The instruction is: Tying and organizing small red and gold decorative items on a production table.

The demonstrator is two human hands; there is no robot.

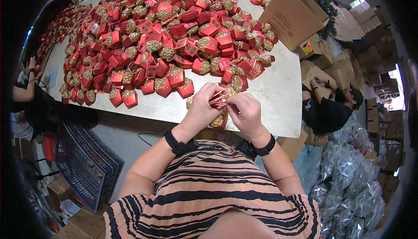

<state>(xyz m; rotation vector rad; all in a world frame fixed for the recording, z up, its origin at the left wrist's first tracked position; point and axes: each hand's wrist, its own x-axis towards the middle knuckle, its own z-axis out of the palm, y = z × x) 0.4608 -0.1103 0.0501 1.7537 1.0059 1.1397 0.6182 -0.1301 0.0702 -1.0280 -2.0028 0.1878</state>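
Observation:
Close to the table's near edge, my left hand [200, 110] is closed around a small fanned bunch of thin red tags [218, 99]. My right hand [247, 113] meets it from the right, thumb and fingers pinched at the edge of the tags. Beneath and between the hands sit a few gold-topped red ornaments [218, 119], partly hidden by my fingers. Beyond them a large heap of similar ornaments [152, 46] spreads over the pale table [281, 102]; they are faceted red pots with bumpy gold clusters, some bearing printed labels.
An open cardboard box [291, 17] stands on the table's far right. A blue plastic crate [89, 165] is at lower left. A seated co-worker [328, 110] is at right, above clear-wrapped silvery goods [348, 178]. Other people's hands [31, 67] show at left and at the far edge.

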